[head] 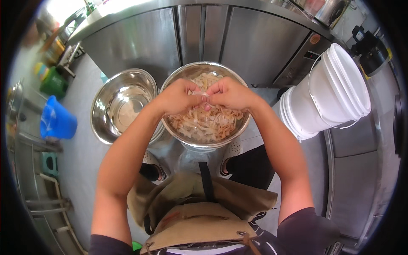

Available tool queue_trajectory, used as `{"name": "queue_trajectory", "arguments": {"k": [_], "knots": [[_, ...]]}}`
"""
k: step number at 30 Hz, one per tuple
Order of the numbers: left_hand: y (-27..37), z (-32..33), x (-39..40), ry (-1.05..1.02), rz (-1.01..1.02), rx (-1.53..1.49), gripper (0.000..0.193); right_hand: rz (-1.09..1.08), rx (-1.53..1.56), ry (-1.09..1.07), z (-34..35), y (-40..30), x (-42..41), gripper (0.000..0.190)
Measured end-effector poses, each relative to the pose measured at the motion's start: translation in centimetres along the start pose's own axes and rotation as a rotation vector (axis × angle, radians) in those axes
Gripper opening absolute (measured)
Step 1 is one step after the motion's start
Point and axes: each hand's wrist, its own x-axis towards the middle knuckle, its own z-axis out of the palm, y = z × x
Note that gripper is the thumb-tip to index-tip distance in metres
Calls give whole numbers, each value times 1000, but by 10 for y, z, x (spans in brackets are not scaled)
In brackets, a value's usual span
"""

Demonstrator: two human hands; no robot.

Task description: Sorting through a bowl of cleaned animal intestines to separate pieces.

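Both of my hands meet over a large stainless steel bowl (pixel 191 143) that stands in front of me between my feet. Pale and light-brown shredded food strips (pixel 207 122) fill much of it. My left hand (pixel 180 97) and my right hand (pixel 231 95) pinch a small pale piece (pixel 200 93) between thumbs and fingers; what exactly it is, I cannot tell. More strips lie beneath and behind the hands, partly hidden by them. Touching or close by on the left is a second steel bowl (pixel 105 111), tilted, with a little pale matter at its bottom.
Stacked white plastic buckets (pixel 331 92) with wire handles stand to the right. A stainless steel counter cabinet (pixel 134 47) closes off the far side. On the left floor are a blue bucket (pixel 60 119), a green container (pixel 54 81) and a teal stool (pixel 50 163).
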Motion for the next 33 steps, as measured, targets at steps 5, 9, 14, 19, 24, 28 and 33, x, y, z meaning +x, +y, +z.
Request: {"name": "queue_trajectory", "arguments": {"k": [5, 9, 14, 19, 24, 28, 33], "knots": [[9, 4, -8, 186, 28, 152, 16, 40, -93, 57, 1, -1, 6, 15], [4, 4, -14, 283, 102, 114, 16, 4, -15, 140, 9, -8, -3, 14], [-4, 3, -14, 403, 234, -47, 17, 9, 261, 252, 12, 1, -7, 8], [-13, -1, -18, 454, 258, -102, 13, 36, 291, 318, 22, -7, -12, 13], [-17, -16, -33, 533, 231, -167, 12, -36, 306, 379, 35, 6, -15, 15], [-17, -55, -51, 586, 134, -184, 15, 23, 385, 417, 41, 26, -41, 12], [-58, -115, -86, 680, -65, -14, 14, 163, 553, 378, 65, 41, -71, 18]]}}
